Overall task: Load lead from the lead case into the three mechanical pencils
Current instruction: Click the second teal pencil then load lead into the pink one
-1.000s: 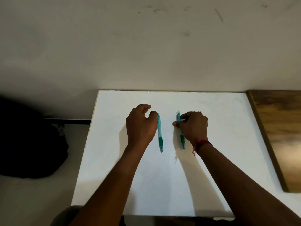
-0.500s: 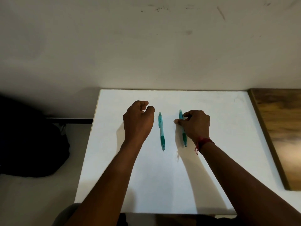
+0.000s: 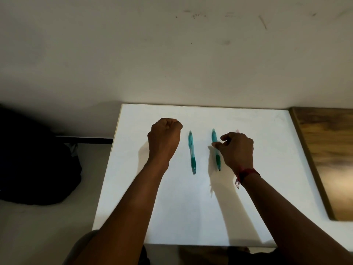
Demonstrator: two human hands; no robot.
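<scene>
Left hand (image 3: 164,139) fisted, centre-left; right hand (image 3: 237,150) centre-right, thumb touching right pencil (image 3: 214,135), pinch unclear. Second pencil (image 3: 192,150) lies free between them.

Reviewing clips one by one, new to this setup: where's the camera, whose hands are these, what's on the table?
No machine: a person wears a head camera looking down at their own bare hands. Two teal mechanical pencils lie apart on the white table. The left hand is a fist beside the left pencil, not touching it; what it may hide cannot be seen. The right hand pinches the right pencil between thumb and forefinger where it lies. No third pencil or lead case shows clearly.
</scene>
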